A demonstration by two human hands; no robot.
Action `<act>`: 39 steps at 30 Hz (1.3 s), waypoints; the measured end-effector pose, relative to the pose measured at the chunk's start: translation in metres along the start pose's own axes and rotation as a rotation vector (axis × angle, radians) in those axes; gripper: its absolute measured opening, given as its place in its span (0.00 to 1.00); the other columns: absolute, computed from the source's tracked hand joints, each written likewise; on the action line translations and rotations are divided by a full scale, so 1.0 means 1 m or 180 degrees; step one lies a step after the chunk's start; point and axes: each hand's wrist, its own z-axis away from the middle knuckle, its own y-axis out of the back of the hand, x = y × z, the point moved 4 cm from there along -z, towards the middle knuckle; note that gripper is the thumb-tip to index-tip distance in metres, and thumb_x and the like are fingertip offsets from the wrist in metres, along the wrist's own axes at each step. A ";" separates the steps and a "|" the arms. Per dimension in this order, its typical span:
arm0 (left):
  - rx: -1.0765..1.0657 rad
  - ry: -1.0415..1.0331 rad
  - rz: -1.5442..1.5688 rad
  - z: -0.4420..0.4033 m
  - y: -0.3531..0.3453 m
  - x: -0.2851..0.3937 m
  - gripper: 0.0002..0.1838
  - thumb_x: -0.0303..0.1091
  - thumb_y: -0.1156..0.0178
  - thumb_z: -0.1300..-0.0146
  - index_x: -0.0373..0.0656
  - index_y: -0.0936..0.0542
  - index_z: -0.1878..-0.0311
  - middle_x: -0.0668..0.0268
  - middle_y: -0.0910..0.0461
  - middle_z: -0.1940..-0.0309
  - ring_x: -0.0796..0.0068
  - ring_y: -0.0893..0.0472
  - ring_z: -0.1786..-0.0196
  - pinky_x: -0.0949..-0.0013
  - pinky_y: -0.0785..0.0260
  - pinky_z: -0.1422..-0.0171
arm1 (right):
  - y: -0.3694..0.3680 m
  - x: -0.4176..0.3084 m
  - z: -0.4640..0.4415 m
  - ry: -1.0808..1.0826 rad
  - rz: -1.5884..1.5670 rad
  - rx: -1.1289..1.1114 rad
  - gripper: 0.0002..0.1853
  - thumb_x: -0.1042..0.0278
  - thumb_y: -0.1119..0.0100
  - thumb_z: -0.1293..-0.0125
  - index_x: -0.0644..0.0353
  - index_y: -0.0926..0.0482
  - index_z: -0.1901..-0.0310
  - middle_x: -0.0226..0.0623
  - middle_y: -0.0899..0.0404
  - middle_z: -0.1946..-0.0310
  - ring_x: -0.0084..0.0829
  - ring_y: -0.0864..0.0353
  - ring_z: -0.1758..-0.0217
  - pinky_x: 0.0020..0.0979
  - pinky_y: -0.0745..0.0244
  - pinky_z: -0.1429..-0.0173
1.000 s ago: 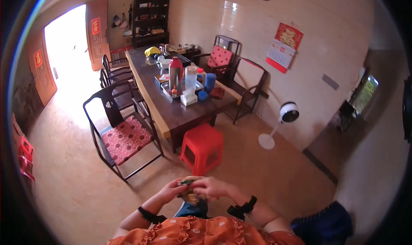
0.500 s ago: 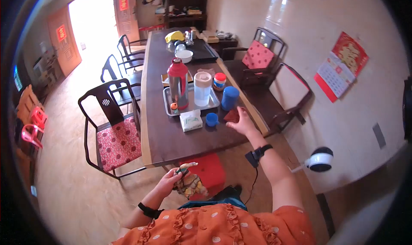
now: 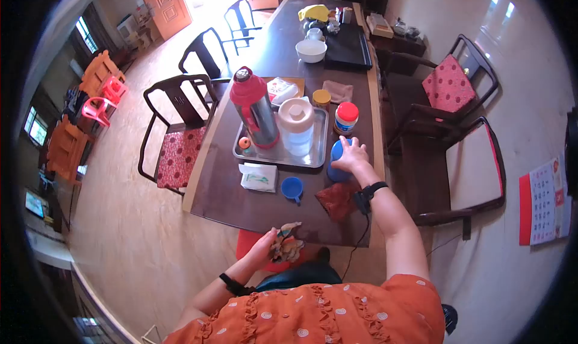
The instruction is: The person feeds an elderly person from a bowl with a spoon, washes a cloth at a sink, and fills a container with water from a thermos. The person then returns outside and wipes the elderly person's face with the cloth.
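Observation:
My right hand (image 3: 353, 157) is closed over the top of a blue canister (image 3: 336, 172) near the table's right side, hiding most of its lid. Below it lies a dark red, crumpled cloth or packet (image 3: 335, 202), released. My left hand (image 3: 263, 251) grips a crumpled patterned cloth (image 3: 287, 249) just off the near table edge. Between the hands stands a blue cup (image 3: 292, 188), its handle toward me. Left of the cup is a tissue pack (image 3: 259, 178). A red-lidded jar (image 3: 346, 118) stands beyond the canister.
A metal tray (image 3: 317, 152) carries a steel-and-red thermos (image 3: 260, 115) and a clear lidded pitcher (image 3: 297, 133). Farther off are a white bowl (image 3: 311, 52) and a black tray (image 3: 349, 50). Wooden chairs (image 3: 174, 130) flank the table (image 3: 241, 206); a red stool (image 3: 248, 243) sits partly under it.
My right hand has left the dark red item and moved up onto the blue canister. My left hand still holds the patterned cloth. The view has tilted and shifted over the table.

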 end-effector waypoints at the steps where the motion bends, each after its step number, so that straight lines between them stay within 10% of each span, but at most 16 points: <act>1: 0.0041 0.0001 0.0042 -0.011 -0.003 -0.004 0.22 0.48 0.50 0.27 0.40 0.29 0.42 0.61 0.19 0.55 0.69 0.19 0.57 0.66 0.25 0.53 | -0.001 0.004 -0.003 0.0164 0.0009 0.0099 0.56 0.42 0.28 0.60 0.40 0.45 0.26 0.48 0.43 0.30 0.57 0.36 0.32 0.47 0.33 0.31; 10: 0.0647 -0.0751 -0.1148 -0.105 -0.022 -0.031 0.30 0.46 0.47 0.28 0.43 0.39 0.29 0.56 0.28 0.41 0.66 0.26 0.39 0.62 0.33 0.35 | 0.060 0.004 0.067 0.1480 -0.0844 0.0076 0.55 0.40 0.30 0.62 0.50 0.39 0.30 0.56 0.37 0.36 0.58 0.33 0.36 0.47 0.34 0.32; 15: -0.1017 -0.0344 0.0758 -0.090 -0.025 -0.042 0.53 0.70 0.42 0.45 0.45 0.46 0.25 0.55 0.33 0.33 0.56 0.28 0.35 0.52 0.36 0.30 | 0.064 -0.043 0.142 0.2051 -0.1163 -0.0635 0.54 0.40 0.29 0.59 0.55 0.38 0.30 0.57 0.34 0.38 0.57 0.31 0.36 0.44 0.38 0.30; 17: -0.1303 -0.0310 0.0879 -0.064 -0.031 -0.033 0.41 0.63 0.53 0.32 0.47 0.47 0.25 0.57 0.40 0.28 0.55 0.37 0.28 0.47 0.46 0.25 | 0.067 -0.062 0.161 0.2313 -0.0994 -0.0521 0.53 0.42 0.28 0.57 0.57 0.39 0.30 0.53 0.33 0.40 0.50 0.30 0.37 0.43 0.35 0.33; 19: -0.1472 -0.0379 0.0705 -0.015 -0.067 0.003 0.60 0.79 0.42 0.53 0.44 0.43 0.27 0.52 0.34 0.32 0.52 0.31 0.32 0.50 0.37 0.30 | 0.066 -0.078 0.172 0.2578 -0.0850 -0.0430 0.53 0.44 0.28 0.56 0.59 0.40 0.30 0.49 0.32 0.41 0.44 0.29 0.39 0.43 0.32 0.35; 23: -0.1451 -0.0570 0.0750 -0.006 0.011 0.000 0.62 0.84 0.50 0.55 0.43 0.42 0.27 0.49 0.35 0.32 0.45 0.31 0.33 0.48 0.37 0.30 | 0.057 -0.078 0.150 0.1022 -0.3204 -0.1399 0.49 0.49 0.34 0.46 0.57 0.47 0.27 0.46 0.32 0.43 0.34 0.26 0.46 0.35 0.28 0.42; 29: -0.1459 -0.0462 0.1244 0.042 0.095 0.030 0.57 0.77 0.48 0.47 0.42 0.46 0.25 0.50 0.44 0.27 0.49 0.39 0.27 0.49 0.48 0.23 | -0.107 -0.032 0.058 -0.0706 -0.5892 -0.1876 0.21 0.49 0.51 0.31 0.57 0.25 0.47 0.39 0.20 0.53 0.40 0.20 0.50 0.44 0.25 0.42; 32: -0.1615 -0.1496 0.0178 0.096 0.078 0.069 0.61 0.73 0.40 0.49 0.44 0.55 0.23 0.54 0.45 0.26 0.58 0.39 0.26 0.51 0.47 0.23 | -0.172 -0.009 0.034 -0.1246 -0.5706 -0.1156 0.23 0.50 0.47 0.34 0.62 0.25 0.48 0.41 0.19 0.56 0.41 0.19 0.52 0.44 0.23 0.45; 34: -0.1518 -0.1482 0.0041 0.104 0.099 0.069 0.61 0.72 0.39 0.49 0.44 0.55 0.23 0.55 0.45 0.26 0.57 0.39 0.26 0.51 0.46 0.24 | -0.200 0.033 -0.015 0.0765 -0.1554 -0.0485 0.29 0.48 0.43 0.37 0.64 0.27 0.43 0.45 0.20 0.49 0.45 0.21 0.45 0.43 0.28 0.38; 35: -0.1437 -0.1452 -0.0086 0.104 0.105 0.069 0.61 0.72 0.39 0.49 0.45 0.55 0.23 0.55 0.44 0.26 0.57 0.39 0.27 0.50 0.45 0.25 | -0.189 0.033 -0.015 -0.0259 -0.1386 -0.0178 0.35 0.46 0.38 0.42 0.65 0.28 0.39 0.52 0.24 0.43 0.50 0.26 0.39 0.42 0.32 0.35; 39: -0.1143 -0.1098 0.0477 0.100 0.150 0.046 0.54 0.66 0.37 0.47 0.44 0.47 0.25 0.56 0.38 0.29 0.56 0.33 0.31 0.50 0.40 0.28 | -0.104 -0.022 0.012 0.0394 -0.0734 0.1525 0.34 0.44 0.37 0.43 0.63 0.25 0.41 0.55 0.25 0.42 0.50 0.27 0.37 0.42 0.32 0.34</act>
